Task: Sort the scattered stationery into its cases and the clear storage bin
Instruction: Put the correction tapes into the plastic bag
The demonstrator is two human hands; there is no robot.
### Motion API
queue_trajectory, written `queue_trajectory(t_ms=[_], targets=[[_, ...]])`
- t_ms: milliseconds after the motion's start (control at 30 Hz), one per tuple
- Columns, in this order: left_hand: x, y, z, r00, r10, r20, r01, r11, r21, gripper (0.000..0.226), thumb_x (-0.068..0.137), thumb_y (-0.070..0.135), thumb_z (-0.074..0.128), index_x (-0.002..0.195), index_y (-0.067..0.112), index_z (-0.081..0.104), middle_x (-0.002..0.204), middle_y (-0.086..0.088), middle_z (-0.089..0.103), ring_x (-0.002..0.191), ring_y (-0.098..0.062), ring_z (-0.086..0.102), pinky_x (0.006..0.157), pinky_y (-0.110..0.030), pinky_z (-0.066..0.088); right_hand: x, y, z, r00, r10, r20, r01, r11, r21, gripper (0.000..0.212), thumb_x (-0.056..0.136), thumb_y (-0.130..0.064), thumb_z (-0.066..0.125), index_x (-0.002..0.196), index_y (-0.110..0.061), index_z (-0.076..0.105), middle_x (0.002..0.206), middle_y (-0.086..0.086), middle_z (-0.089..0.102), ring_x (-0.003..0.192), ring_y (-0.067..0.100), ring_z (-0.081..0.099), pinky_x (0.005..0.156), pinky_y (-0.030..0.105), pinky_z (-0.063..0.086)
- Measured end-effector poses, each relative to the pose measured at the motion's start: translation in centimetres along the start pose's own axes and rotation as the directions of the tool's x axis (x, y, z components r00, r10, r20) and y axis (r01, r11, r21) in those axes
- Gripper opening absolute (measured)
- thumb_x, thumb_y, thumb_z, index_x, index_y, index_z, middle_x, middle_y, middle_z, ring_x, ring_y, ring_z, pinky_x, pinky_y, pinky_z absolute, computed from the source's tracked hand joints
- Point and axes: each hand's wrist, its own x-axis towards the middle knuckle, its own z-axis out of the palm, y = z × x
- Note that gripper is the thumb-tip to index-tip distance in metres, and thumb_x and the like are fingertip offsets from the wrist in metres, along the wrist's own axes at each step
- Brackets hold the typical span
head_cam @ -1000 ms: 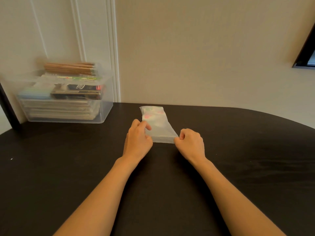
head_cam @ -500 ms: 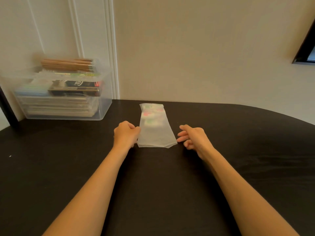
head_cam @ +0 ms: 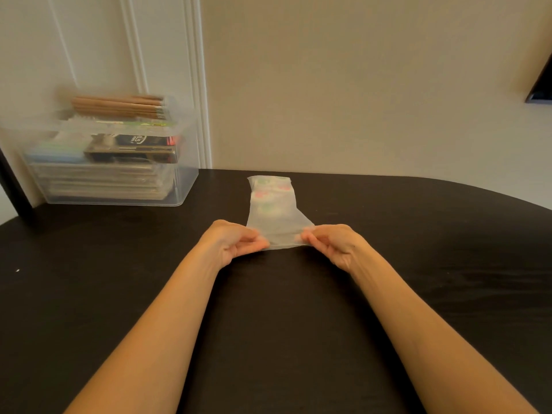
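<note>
A frosted translucent pouch (head_cam: 273, 207) with pink and green items faintly visible inside lies on the black table (head_cam: 119, 279), its far end near the wall. My left hand (head_cam: 231, 242) pinches the pouch's near left corner. My right hand (head_cam: 334, 243) pinches its near right corner. The clear storage bin (head_cam: 185, 186) stands at the back left against the wall, holding stacked packets, a dark box and a blue item, with wooden pencils (head_cam: 118, 107) lying across its top.
The wall runs just behind the table's far edge. A dark frame corner (head_cam: 542, 91) shows at the upper right. The table's edge curves away on the right.
Both hands let go of the pouch half a second ago and have now come back to pinch its near corners. The pouch has straightened on the table.
</note>
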Motion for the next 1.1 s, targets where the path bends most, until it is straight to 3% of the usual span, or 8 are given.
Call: queue_trajectory(t_ms=[133,333,500,633,700,900,1000,1100], targets=[[0.2,0.0,0.2,0.998,0.058,-0.007,-0.058,0.998,0.001,0.006,0.087,-0.004,0.058,0.092,-0.002,0.058,0.093,-0.019,0.061,0.079,-0.026,0.066,0.071,-0.03,0.054,0.1,0.2,-0.1,0.997,-0.068,0.047,0.063,0.993,0.1,0.029,0.087,0.007,0.053,0.114,-0.001,0.051,0.1,0.019,0.06,0.077,0.021,0.066,0.06,0.023,0.058],[1.0,-0.3,0.4,0.986,0.137,-0.092,-0.139,0.99,-0.02,0.011,0.085,0.005,0.065,0.093,0.001,0.06,0.09,-0.014,0.063,0.079,-0.022,0.067,0.066,-0.026,0.057,1.1,0.7,0.8,0.983,-0.173,-0.052,0.174,0.985,0.0,0.03,0.087,-0.005,0.062,0.116,-0.001,0.054,0.099,0.01,0.06,0.083,0.017,0.065,0.084,0.028,0.054],[1.6,-0.3,0.5,0.972,0.186,-0.142,-0.187,0.982,0.002,0.018,0.08,-0.011,0.063,0.071,0.003,0.055,0.09,-0.013,0.061,0.077,-0.021,0.064,0.064,-0.025,0.056,1.8,0.9,0.9,0.966,-0.228,-0.126,0.203,0.962,-0.185,0.014,0.078,0.004,0.069,0.088,-0.004,0.063,0.099,0.01,0.063,0.092,0.019,0.063,0.087,0.03,0.053],[2.3,-0.3,0.2,0.957,0.229,-0.18,-0.217,0.973,0.083,0.03,0.074,-0.019,0.061,0.088,0.007,0.06,0.096,-0.006,0.056,0.091,-0.02,0.056,0.063,-0.023,0.052,2.3,1.1,0.5,0.949,-0.282,-0.138,0.233,0.927,-0.294,0.042,0.073,0.008,0.071,0.11,-0.007,0.06,0.107,0.009,0.061,0.103,0.025,0.061,0.096,0.039,0.049],[2.6,-0.2,-0.1,0.951,0.256,-0.175,-0.236,0.963,0.126,0.04,0.073,-0.021,0.061,0.098,0.01,0.061,0.096,-0.004,0.056,0.096,-0.019,0.054,0.068,-0.024,0.051,2.4,1.0,0.4,0.948,-0.295,-0.124,0.234,0.904,-0.359,0.031,0.075,0.006,0.07,0.1,-0.012,0.066,0.105,0.007,0.064,0.105,0.024,0.06,0.098,0.041,0.047],[3.2,-0.2,-0.2,0.928,0.338,-0.157,-0.291,0.92,0.265,0.043,0.074,-0.018,0.061,0.106,0.011,0.062,0.095,-0.003,0.061,0.097,-0.019,0.058,0.088,-0.03,0.049,2.9,0.7,0.3,0.924,-0.368,-0.102,0.284,0.842,-0.458,0.018,0.079,-0.001,0.069,0.077,-0.019,0.068,0.1,0.003,0.066,0.101,0.018,0.06,0.097,0.039,0.048],[3.6,-0.4,0.0,0.904,0.399,-0.153,-0.331,0.88,0.341,0.04,0.076,-0.016,0.061,0.105,0.011,0.062,0.097,-0.005,0.063,0.096,-0.019,0.059,0.08,-0.027,0.047,3.2,0.5,0.3,0.91,-0.402,-0.098,0.3,0.803,-0.514,0.018,0.079,-0.006,0.071,0.073,-0.023,0.068,0.093,0.0,0.068,0.09,0.013,0.065,0.089,0.035,0.053],[3.9,-0.6,0.2,0.865,0.49,-0.109,-0.394,0.796,0.46,0.036,0.08,-0.011,0.061,0.105,0.015,0.059,0.093,0.001,0.059,0.087,-0.012,0.058,0.069,-0.019,0.046,3.4,0.3,0.5,0.904,-0.414,-0.105,0.3,0.792,-0.532,0.009,0.083,-0.009,0.068,0.082,-0.018,0.068,0.096,0.003,0.067,0.073,0.012,0.067,0.074,0.025,0.057]])
